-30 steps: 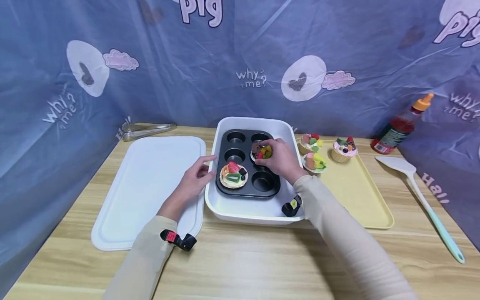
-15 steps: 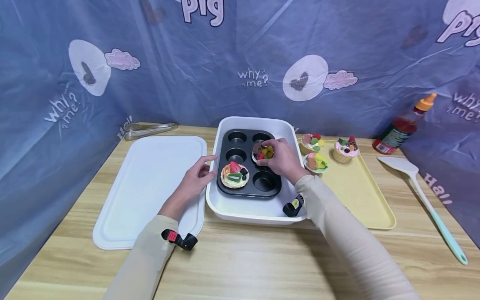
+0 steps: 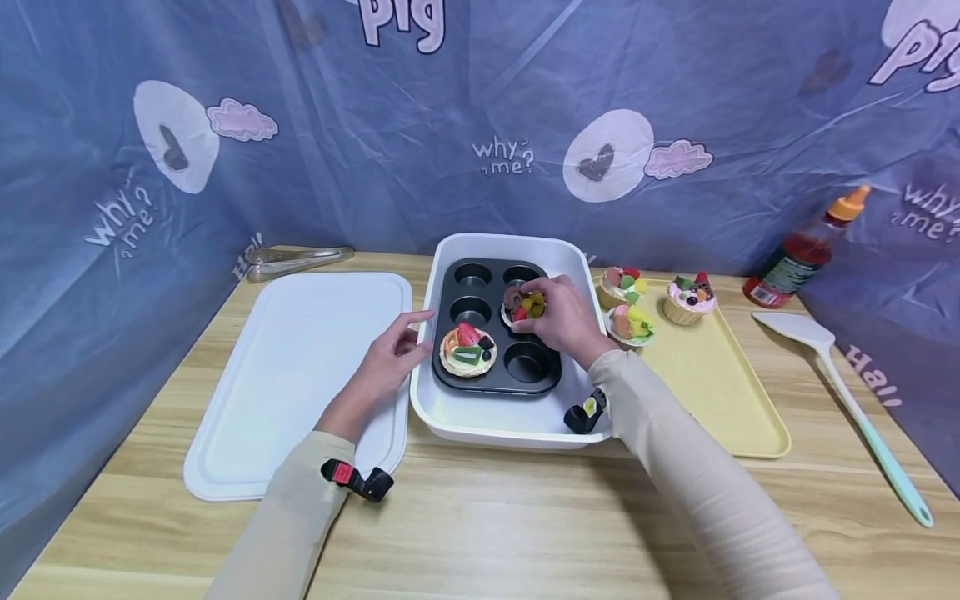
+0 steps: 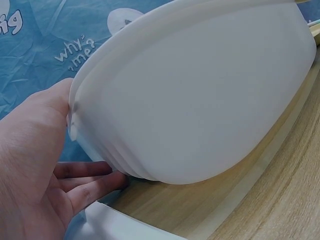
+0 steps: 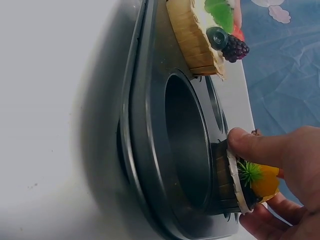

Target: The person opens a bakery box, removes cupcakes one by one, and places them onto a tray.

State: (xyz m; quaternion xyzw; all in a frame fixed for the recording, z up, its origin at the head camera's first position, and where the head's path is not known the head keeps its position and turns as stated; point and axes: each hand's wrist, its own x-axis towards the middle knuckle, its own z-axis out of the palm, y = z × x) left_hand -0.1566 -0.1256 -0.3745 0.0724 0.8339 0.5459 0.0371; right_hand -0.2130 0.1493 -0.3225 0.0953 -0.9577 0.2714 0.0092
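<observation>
A dark muffin tin (image 3: pixel 525 387) lies inside a white plastic basin (image 3: pixel 480 425). My right hand (image 3: pixel 566 321) pinches a fruit-topped cupcake (image 5: pixel 232 177) between thumb and fingers, at the middle cup of the tin's right column. In the right wrist view the base of this cupcake sits at its cup. A second cupcake (image 3: pixel 468 352), topped with strawberry and berries, sits at the near left cup. My left hand (image 4: pixel 37 155) holds the basin's left side, with thumb at the rim and several fingers against the lower wall.
A white tray (image 3: pixel 292 383) lies left of the basin, with metal tongs (image 3: pixel 296 261) behind it. At right, a yellow tray (image 3: pixel 712 392) bears more cupcakes (image 3: pixel 688 300). Farther right are a sauce bottle (image 3: pixel 802 250) and a spatula (image 3: pixel 847 400). A patterned cloth (image 3: pixel 450 125) hangs behind.
</observation>
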